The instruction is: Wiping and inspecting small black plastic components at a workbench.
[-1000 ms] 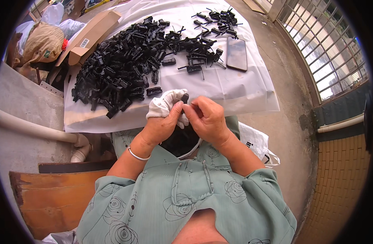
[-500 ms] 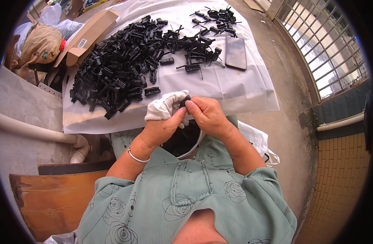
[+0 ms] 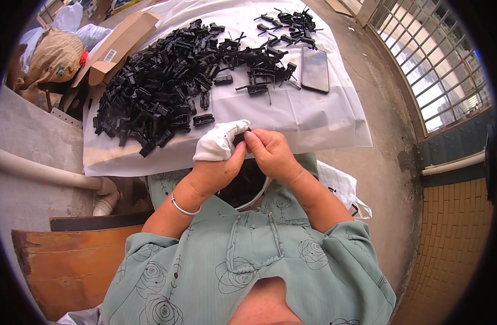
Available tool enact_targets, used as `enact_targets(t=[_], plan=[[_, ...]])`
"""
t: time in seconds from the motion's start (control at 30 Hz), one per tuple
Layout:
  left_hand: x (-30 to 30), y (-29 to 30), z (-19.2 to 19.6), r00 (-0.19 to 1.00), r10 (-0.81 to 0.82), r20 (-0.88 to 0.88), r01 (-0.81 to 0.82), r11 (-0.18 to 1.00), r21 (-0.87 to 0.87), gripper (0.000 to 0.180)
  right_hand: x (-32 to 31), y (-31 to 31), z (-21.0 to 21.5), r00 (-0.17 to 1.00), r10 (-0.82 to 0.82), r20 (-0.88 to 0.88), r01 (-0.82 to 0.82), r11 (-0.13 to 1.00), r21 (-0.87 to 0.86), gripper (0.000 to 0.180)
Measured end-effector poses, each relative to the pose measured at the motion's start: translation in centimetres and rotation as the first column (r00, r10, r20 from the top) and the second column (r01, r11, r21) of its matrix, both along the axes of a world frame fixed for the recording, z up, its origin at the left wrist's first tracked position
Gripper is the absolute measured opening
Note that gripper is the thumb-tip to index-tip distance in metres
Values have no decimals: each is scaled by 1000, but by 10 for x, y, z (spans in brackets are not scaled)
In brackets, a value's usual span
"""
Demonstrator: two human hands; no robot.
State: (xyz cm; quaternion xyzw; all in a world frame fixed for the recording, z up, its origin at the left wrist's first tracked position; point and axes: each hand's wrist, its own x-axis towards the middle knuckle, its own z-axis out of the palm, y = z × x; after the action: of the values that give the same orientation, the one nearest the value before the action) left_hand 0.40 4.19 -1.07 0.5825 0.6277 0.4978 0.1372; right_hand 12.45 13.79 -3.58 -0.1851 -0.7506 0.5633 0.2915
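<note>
A small black plastic part [image 3: 239, 137] is pinched between my two hands at the table's near edge; my fingers hide most of it. My left hand [image 3: 218, 160] wears a white cloth glove [image 3: 218, 142] over the fingers, its thumb bare, and is closed around the part. Bare fingers and thumb of my right hand [image 3: 273, 154] grip the part's right side, the fingertips partly hidden. Just beyond my left hand lies a single black plastic clip-like piece [image 3: 203, 119]. Below my hands, between my knees, sits a round container with a pale rim [image 3: 262, 196] and dark contents.
A large heap of black plastic pieces [image 3: 151, 92] covers the left of the white-sheeted table [image 3: 335, 122]. Smaller groups with thin stems [image 3: 259, 76] lie right of it, beside a phone [image 3: 315, 70]. A cardboard box [image 3: 116, 51] borders the heap; a white bag [image 3: 338, 187] is by my right knee.
Both hands have shifted slightly to the left. The black part has turned a little between the fingers, and less of it shows above the right thumb.
</note>
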Motion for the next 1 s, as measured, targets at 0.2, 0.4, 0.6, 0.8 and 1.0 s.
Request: enact_targets(t=[0.2,0.4,0.6,0.8,1.0], plan=[[-2,5,-8,999,17,34,-19,999,34,29,-3,-5,6,998,-16,-64,14,999,-37,23],[-17,4,11,701,-139,700,152,987,44,30,10,8,19,998,1,63,-11,987,163,13],[-10,2,3,836,-121,536,179,982,-58,37,15,11,15,994,-19,-107,62,909,413,15],[-3,-4,20,725,-229,650,403,906,-131,32,13,7,26,1000,-18,-12,18,1000,6,14],[-7,0,6,750,-151,644,315,938,-147,24,13,6,23,998,24,-55,-15,988,153,15]])
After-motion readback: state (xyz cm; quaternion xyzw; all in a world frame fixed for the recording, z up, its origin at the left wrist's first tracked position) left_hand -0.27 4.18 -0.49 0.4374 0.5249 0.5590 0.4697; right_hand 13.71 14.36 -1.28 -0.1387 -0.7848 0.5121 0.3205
